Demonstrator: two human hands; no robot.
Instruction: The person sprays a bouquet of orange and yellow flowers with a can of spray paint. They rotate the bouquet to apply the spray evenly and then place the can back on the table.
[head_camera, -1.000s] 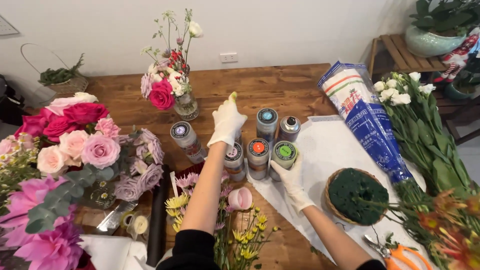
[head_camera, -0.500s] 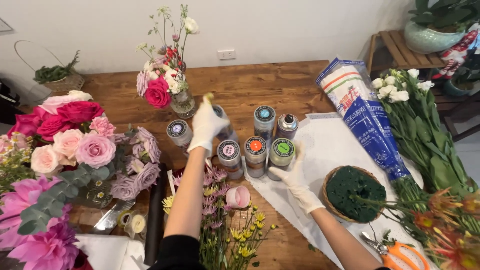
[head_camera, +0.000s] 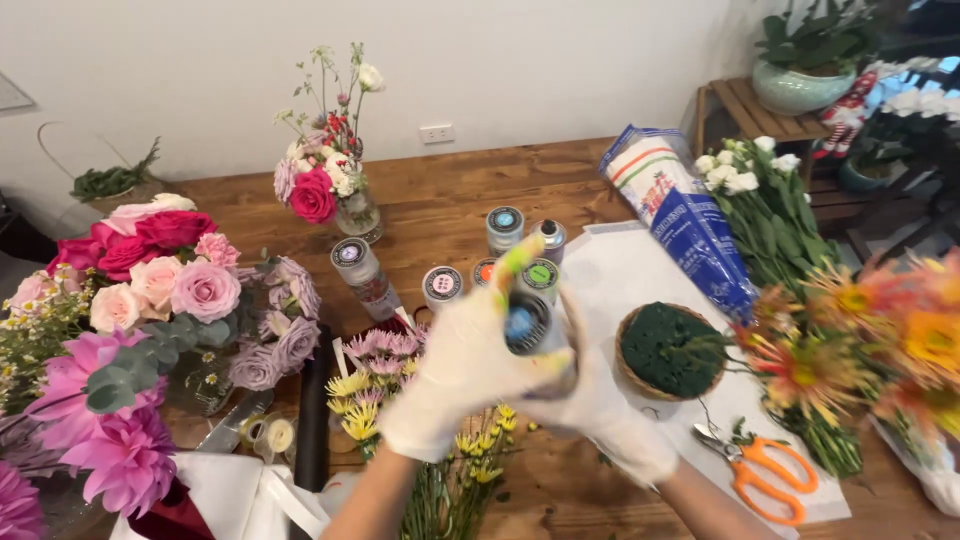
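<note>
One blue-capped spray can (head_camera: 527, 322) I hold lifted above the desk's (head_camera: 450, 215) near edge, both gloved hands' fingers (head_camera: 520, 262) clamped on it; five cans (head_camera: 441, 286) stay mid-desk, foam basket (head_camera: 671, 350) bare.

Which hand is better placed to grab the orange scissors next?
Right, probably. The right hand is on the same side as the orange scissors, which lie on the table to its right. The left hand is wrapped around the spray can and is farther from them.
</note>
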